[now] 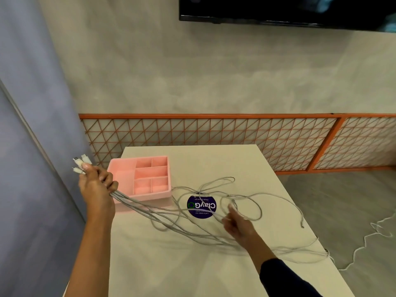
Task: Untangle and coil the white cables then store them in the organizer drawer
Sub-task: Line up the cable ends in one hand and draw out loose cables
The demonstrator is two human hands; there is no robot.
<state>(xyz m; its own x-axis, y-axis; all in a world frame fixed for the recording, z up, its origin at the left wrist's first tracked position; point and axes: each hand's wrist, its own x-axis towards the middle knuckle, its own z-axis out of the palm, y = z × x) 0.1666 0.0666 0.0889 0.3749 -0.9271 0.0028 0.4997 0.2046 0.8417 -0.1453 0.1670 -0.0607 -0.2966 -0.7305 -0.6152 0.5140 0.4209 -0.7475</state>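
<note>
Left hand (96, 187) gripping cables (192, 228) left of organizer (141, 179); right hand (237, 226) pinching strands right of organizer.

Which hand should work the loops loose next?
Right. The right hand is already among the tangled loops of the white cables on the table; the left hand is shut on their plug ends, anchoring them.

Two hands in view: left hand (96, 185), right hand (237, 226). One pink organizer drawer (140, 179) with six compartments visible; one round sticker (201, 205); one table (171, 264); one wall screen (287, 11). White cables (192, 230): three connector ends (80, 163) counted above the left fist, but the strands are too tangled to count.
</note>
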